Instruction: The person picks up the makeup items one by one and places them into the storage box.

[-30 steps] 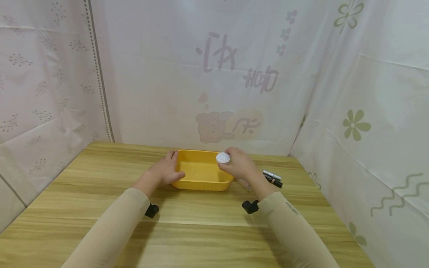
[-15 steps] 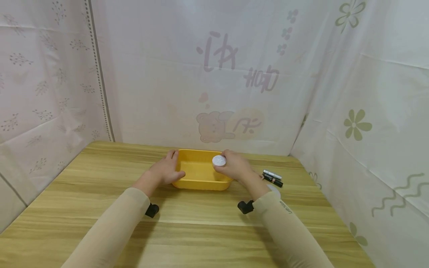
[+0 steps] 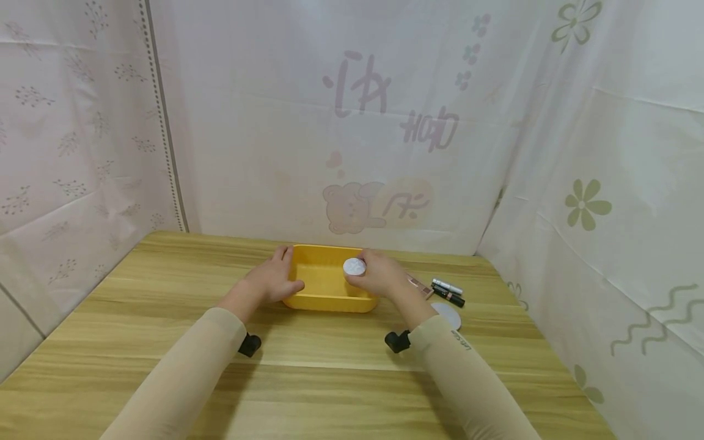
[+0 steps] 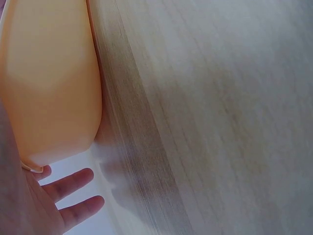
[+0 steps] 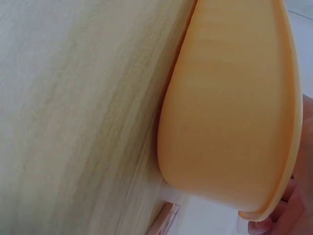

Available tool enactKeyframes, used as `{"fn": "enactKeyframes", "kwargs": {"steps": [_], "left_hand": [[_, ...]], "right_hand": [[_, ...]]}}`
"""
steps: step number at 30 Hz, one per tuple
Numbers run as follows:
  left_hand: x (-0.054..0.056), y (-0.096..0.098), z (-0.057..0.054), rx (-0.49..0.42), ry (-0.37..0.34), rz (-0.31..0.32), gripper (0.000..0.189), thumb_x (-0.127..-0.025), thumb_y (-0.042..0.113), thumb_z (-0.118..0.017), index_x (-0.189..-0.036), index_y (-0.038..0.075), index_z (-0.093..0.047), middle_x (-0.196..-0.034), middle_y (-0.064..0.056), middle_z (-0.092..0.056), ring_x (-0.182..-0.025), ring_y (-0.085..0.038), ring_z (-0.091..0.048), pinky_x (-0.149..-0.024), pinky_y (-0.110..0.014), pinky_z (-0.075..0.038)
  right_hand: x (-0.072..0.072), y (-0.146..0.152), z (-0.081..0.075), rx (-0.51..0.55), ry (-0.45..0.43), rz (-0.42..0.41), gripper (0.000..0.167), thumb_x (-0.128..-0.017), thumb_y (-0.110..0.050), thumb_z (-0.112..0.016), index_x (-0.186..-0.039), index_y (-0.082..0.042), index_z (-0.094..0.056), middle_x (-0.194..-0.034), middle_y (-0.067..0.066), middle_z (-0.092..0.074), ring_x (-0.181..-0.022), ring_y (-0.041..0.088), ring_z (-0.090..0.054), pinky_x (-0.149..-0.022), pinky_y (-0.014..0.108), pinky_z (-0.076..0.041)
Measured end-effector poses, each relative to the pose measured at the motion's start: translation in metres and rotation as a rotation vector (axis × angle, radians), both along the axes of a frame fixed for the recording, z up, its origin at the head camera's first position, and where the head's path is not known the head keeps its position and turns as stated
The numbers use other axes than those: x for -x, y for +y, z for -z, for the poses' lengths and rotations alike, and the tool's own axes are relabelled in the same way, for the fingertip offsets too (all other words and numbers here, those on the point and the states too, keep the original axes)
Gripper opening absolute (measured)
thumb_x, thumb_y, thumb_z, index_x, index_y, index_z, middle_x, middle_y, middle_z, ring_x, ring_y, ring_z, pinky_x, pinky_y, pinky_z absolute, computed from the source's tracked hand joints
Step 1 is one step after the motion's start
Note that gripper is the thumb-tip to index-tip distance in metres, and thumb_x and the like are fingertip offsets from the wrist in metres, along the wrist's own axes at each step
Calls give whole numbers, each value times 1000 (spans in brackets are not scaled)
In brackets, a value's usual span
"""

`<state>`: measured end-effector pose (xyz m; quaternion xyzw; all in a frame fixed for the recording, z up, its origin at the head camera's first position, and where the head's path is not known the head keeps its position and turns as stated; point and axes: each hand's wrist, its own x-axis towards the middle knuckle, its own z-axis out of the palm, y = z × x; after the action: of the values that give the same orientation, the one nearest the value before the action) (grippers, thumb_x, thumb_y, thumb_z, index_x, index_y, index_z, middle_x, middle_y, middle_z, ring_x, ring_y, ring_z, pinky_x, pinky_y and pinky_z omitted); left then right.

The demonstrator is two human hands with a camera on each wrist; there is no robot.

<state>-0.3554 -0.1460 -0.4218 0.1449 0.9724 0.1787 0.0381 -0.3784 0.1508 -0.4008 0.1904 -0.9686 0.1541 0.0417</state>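
A yellow rectangular tray (image 3: 330,303) sits on the wooden table. At its left end rests my left hand (image 3: 268,282), the thumb over the rim; in the left wrist view its fingers (image 4: 80,210) stretch out nearly straight past the tray wall (image 4: 54,88). My right hand (image 3: 381,275) holds a round white-topped container (image 3: 354,266) over the right part of the tray. The container's sides are mostly hidden by the hand. In the right wrist view, curled fingertips (image 5: 261,226) show behind the tray's rim (image 5: 293,147).
Right of the tray lie a makeup palette (image 3: 420,285), a silver tube (image 3: 447,287), a black tube (image 3: 448,297) and a pale flat disc (image 3: 447,315). The disc is partly behind the right forearm. Printed curtains stand around the table (image 3: 308,397).
My right hand has moved left and slightly down with the container, further over the tray. This uncovers the palette and disc. The left hand stays put.
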Motion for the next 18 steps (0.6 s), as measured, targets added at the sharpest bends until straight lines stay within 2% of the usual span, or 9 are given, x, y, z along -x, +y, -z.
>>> {"fn": "enactKeyframes", "kwargs": {"steps": [6,11,18], "left_hand": [[0,0,1,13,-3,1,102,-105,50,-55,-175,-1,-3,-182,-27,-8,-159,-50,-41,-124,-62,-43],[1,0,1,12,-4,-4,102,-105,50,-55,-176,-1,-3,-183,-26,-9,-158,-50,-41,-124,-61,-43],[2,0,1,10,-7,-6,101,-105,48,-55,-175,-2,-2,-183,-26,-8,-159,-50,-40,-126,-62,-41]], "right_hand": [[0,-2,2,-1,7,2,59,-97,-50,-78,-136,-8,-67,-125,11,-77,-110,29,-73,-99,47,-60],[2,-4,5,-20,15,-11,55,-96,-48,-80,-134,-9,-69,-121,9,-77,-107,28,-72,-98,47,-60],[5,-5,9,-126,31,-16,51,-97,-50,-79,-129,-11,-72,-112,6,-78,-97,28,-71,-89,47,-59]]}}
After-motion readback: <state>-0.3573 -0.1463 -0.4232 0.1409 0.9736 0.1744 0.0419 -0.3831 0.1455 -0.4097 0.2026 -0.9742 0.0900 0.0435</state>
